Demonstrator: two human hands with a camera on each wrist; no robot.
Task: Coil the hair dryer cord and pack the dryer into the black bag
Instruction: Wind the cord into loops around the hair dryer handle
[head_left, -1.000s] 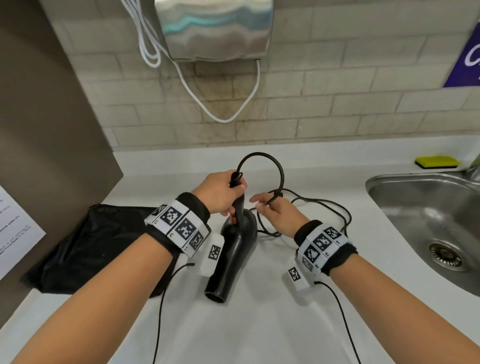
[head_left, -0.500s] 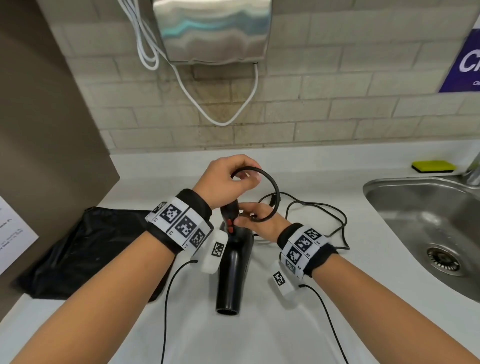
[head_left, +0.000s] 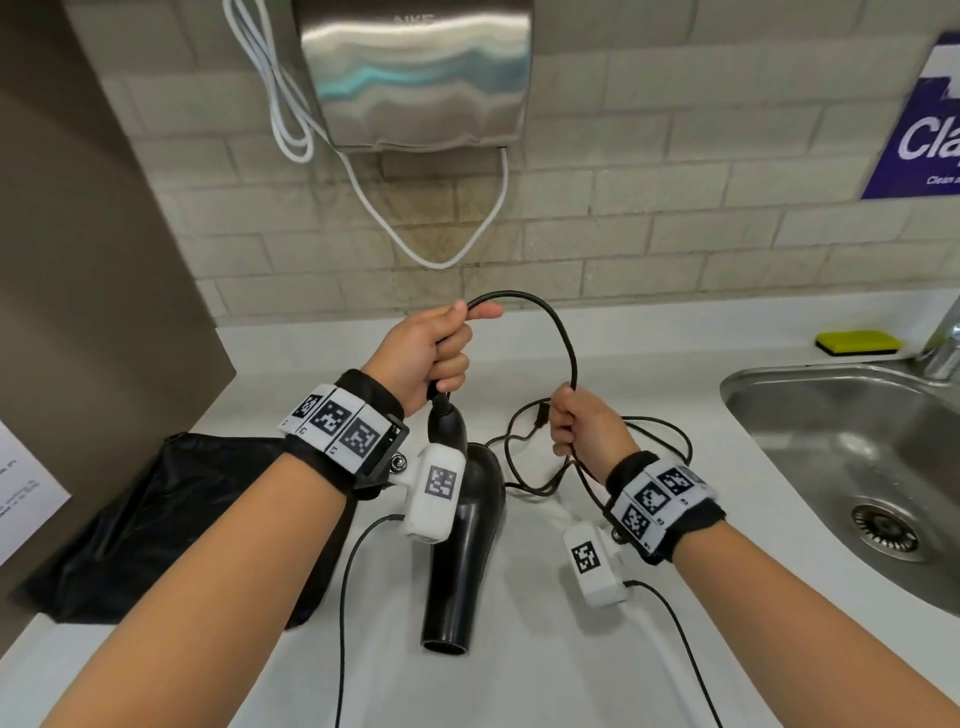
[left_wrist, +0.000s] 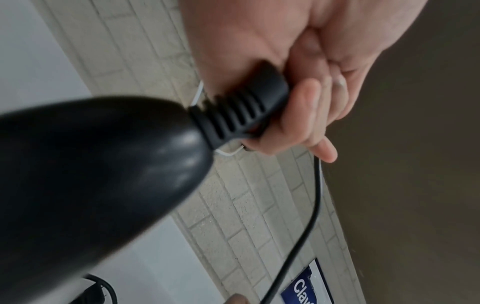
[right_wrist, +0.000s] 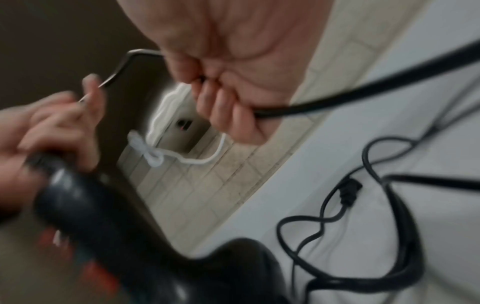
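A black hair dryer (head_left: 467, 530) hangs nozzle-down over the white counter, held by its cord end. My left hand (head_left: 436, 348) grips the ribbed strain relief (left_wrist: 241, 111) and the start of the black cord (head_left: 563, 332). From there the cord arcs up and right to my right hand (head_left: 584, 426), which grips it (right_wrist: 228, 107) in a fist. The rest of the cord lies in loose loops on the counter, with the plug (right_wrist: 349, 192) among them. The black bag (head_left: 171, 525) lies flat on the counter to the left, under my left forearm.
A steel sink (head_left: 852, 467) is set into the counter on the right, with a yellow sponge (head_left: 857, 341) behind it. A steel hand dryer (head_left: 415, 73) with white cables is on the tiled wall ahead. A brown partition (head_left: 93, 260) stands on the left.
My hands have moved apart: the left rose with the cord end, lifting the dryer's handle, and the right slid rightwards along the cord, widening the loop.
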